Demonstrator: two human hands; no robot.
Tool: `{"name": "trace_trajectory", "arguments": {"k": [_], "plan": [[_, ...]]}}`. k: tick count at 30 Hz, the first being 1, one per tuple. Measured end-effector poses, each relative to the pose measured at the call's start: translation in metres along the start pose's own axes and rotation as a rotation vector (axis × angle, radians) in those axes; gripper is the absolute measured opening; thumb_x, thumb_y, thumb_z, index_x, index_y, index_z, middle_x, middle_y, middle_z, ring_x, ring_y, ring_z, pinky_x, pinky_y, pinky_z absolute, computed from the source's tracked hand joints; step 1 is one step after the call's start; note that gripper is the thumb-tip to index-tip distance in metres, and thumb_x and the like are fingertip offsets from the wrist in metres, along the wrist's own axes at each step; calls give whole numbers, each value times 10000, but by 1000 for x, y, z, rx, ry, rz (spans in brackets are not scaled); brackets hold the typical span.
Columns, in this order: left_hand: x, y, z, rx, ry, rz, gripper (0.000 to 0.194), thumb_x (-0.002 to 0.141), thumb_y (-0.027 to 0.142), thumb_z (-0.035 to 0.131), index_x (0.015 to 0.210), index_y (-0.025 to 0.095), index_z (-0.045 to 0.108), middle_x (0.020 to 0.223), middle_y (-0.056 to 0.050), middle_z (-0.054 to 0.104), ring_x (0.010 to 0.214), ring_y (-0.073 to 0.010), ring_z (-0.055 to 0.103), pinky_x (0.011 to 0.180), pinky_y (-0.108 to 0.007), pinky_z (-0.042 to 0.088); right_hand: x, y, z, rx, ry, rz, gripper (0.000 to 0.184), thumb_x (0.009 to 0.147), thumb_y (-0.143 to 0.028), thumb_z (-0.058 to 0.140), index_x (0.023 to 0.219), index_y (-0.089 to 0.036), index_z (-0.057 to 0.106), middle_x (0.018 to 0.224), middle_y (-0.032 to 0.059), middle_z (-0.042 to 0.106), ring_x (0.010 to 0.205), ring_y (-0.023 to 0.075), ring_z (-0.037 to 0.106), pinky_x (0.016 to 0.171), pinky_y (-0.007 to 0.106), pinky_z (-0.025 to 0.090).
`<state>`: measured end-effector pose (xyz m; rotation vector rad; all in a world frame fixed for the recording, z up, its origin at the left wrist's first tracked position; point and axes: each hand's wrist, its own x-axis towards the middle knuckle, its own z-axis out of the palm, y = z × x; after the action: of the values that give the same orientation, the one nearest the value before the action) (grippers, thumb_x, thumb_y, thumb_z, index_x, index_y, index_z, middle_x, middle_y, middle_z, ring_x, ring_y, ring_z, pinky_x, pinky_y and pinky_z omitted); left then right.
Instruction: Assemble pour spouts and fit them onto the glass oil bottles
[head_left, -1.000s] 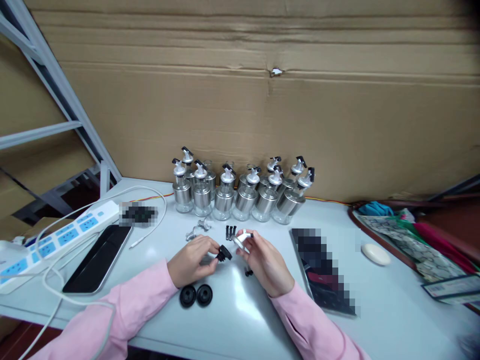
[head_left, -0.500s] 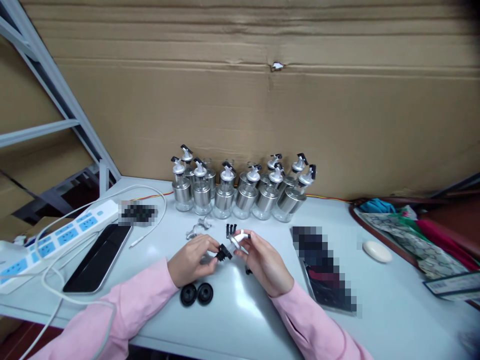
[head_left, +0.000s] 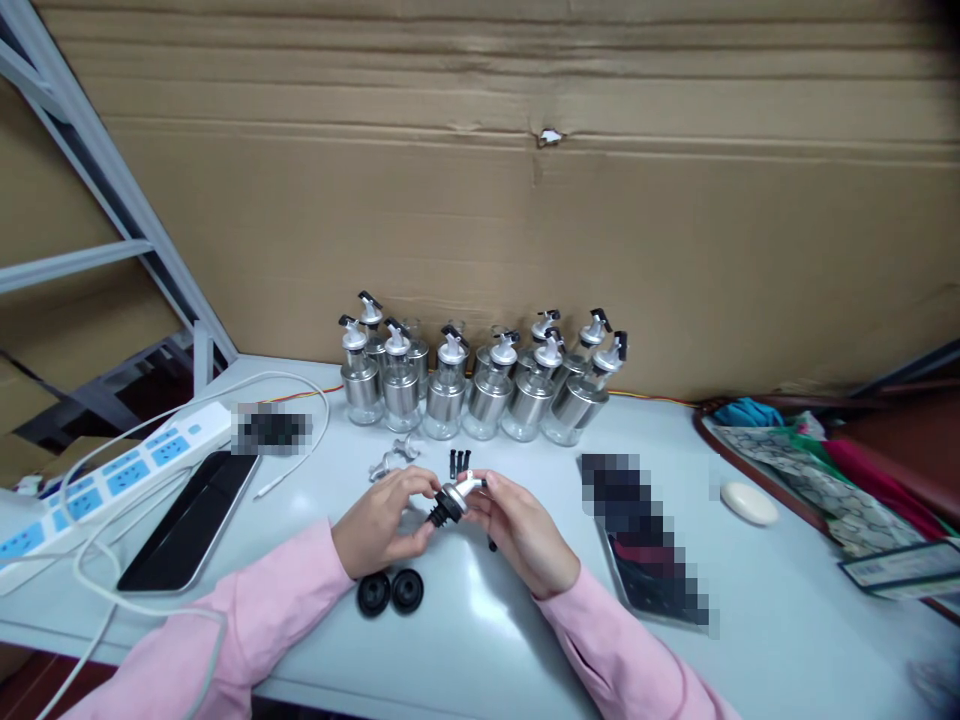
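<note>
My left hand (head_left: 384, 522) pinches a black ribbed stopper (head_left: 442, 509) between thumb and fingers. From the other side, my right hand (head_left: 529, 532) grips a silver pourer spout (head_left: 466, 487), its base up against the stopper's wide end. Two more black stoppers (head_left: 390, 593) lie on the table below my left hand. Beyond my hands lie silver spout pieces (head_left: 395, 456) and several small black levers (head_left: 460, 462). A small black part (head_left: 492, 545) shows partly under my right hand.
Several glass and steel bottles (head_left: 448, 390), many with pourers, stand along the cardboard wall (head_left: 480, 220). A power strip (head_left: 120, 480), white cable (head_left: 328, 420) and black tray-like device (head_left: 191, 520) lie left. Right are a dark flat item (head_left: 652, 570), a white oval object (head_left: 750, 503) and cloths (head_left: 810, 470).
My right hand has brought the silver spout leftward onto the black stopper; the gap between them has closed. My left hand has stayed nearly still, holding the stopper.
</note>
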<state>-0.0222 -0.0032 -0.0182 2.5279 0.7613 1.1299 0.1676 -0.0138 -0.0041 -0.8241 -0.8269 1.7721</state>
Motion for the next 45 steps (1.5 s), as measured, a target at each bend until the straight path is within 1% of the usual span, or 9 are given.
{"name": "trace_trajectory", "arguments": {"k": [3, 6, 10, 12, 15, 20, 25, 36, 45], "plan": [[-1, 1, 0, 11, -45, 12, 415, 779, 169, 465, 1182, 164, 367, 1076, -127, 573, 1009, -217, 549, 845, -350, 457, 0, 0, -1, -97, 6, -40, 346, 686, -484, 670, 839, -176, 629, 698, 13, 634, 676, 149, 597, 677, 286, 463], [0, 2, 0, 30, -92, 20, 421, 765, 143, 451, 1180, 188, 398, 1041, -93, 600, 953, -198, 574, 810, -323, 463, -3, 0, 0, -324, 23, -135, 260, 740, -423, 638, 859, -194, 602, 634, -22, 588, 605, 127, 564, 622, 263, 468], [0, 1, 2, 43, -40, 7, 400, 718, 132, 458, 1113, 186, 421, 984, -80, 602, 904, -196, 580, 787, -328, 459, -8, 1, 4, -633, -43, -275, 160, 770, -285, 610, 900, -193, 615, 844, 26, 629, 746, 151, 590, 688, 271, 480], [0, 0, 3, 50, -15, -3, 390, 706, 149, 477, 1090, 181, 416, 961, -79, 594, 880, -199, 576, 775, -337, 457, -11, 2, 7, -723, -95, -333, 267, 719, -215, 655, 981, -207, 605, 984, 47, 626, 869, 180, 594, 755, 292, 485], [-1, 0, 4, 69, -5, -27, 392, 690, 173, 506, 1068, 179, 402, 932, -73, 581, 841, -203, 573, 757, -346, 456, -12, 4, 9, -815, -110, -410, 395, 667, -146, 678, 1046, -225, 599, 1043, 54, 633, 918, 198, 597, 773, 306, 497], [-1, 2, 2, 48, -50, -90, 395, 714, 192, 517, 1085, 184, 383, 945, -71, 565, 824, -197, 568, 759, -339, 452, -12, 7, 9, -861, -54, -473, 472, 638, -71, 627, 1080, -235, 606, 1016, 41, 669, 810, 185, 631, 741, 317, 524], [-1, 4, -1, -7, -116, -65, 417, 758, 250, 493, 1146, 172, 362, 1036, -108, 553, 940, -229, 542, 813, -361, 435, -13, 5, 9, -832, -53, -455, 492, 606, -44, 598, 1058, -237, 617, 952, 29, 692, 773, 185, 648, 756, 334, 532], [3, 6, -5, 38, -126, -125, 388, 700, 242, 516, 1070, 164, 426, 973, -89, 591, 882, -230, 549, 804, -378, 416, -11, 8, 7, -887, -56, -498, 462, 600, -51, 596, 1027, -224, 610, 925, 33, 682, 730, 171, 632, 726, 307, 518], [3, 5, -1, 7, -68, -72, 267, 672, 208, 522, 930, 170, 465, 803, -46, 595, 734, -189, 553, 736, -353, 426, -11, 7, 6, -941, -107, -515, 440, 591, -51, 594, 991, -233, 615, 871, 22, 665, 692, 158, 582, 686, 287, 489]]}}
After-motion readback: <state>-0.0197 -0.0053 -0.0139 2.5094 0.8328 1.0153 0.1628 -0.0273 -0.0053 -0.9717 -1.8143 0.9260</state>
